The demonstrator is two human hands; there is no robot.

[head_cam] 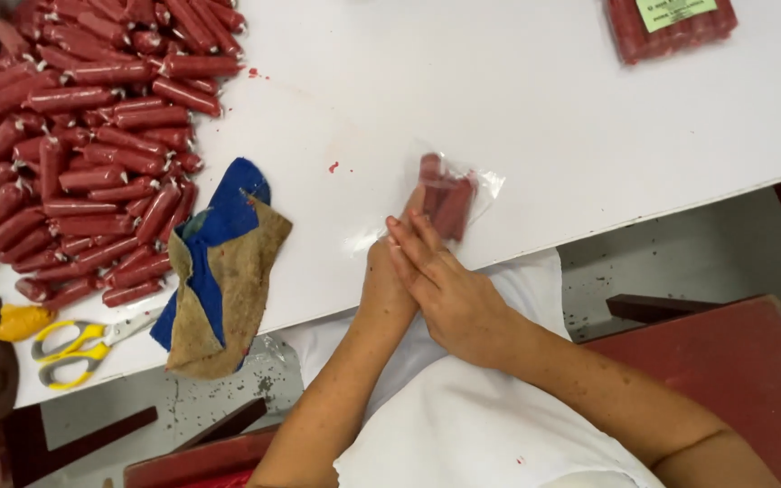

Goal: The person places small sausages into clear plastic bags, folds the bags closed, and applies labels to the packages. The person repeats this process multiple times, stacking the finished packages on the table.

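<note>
At the far left a large heap of red sausages (83,136) covers the white table (517,117), most lying crosswise. Below it sit yellow-handled scissors (79,348), and just right of them a crumpled blue and tan cloth (219,271) hangs over the table's near edge.

Toward the middle, both hands meet at that edge. The left hand (386,285) lies mostly under the right, fingers stretched forward against a clear plastic bag (454,203); whether it pinches the film I cannot tell. The right hand (440,289) rests flat across the left, fingers straight, gripping nothing that shows.

The bag lies on the table just beyond the fingertips, holding about 3 sausages side by side. Their long axis runs away from the person, tilted slightly right, near ends toward the hands. Which end the bag's mouth is at cannot be told from the loose film.

The bag sits near the edge, so a pull on the film toward the person could, I judge, drag it off. With neither hand visibly clamped, the sausages may also slide out or fan apart.

At the top right lies a sealed pack of sausages (671,27), well apart.
</note>
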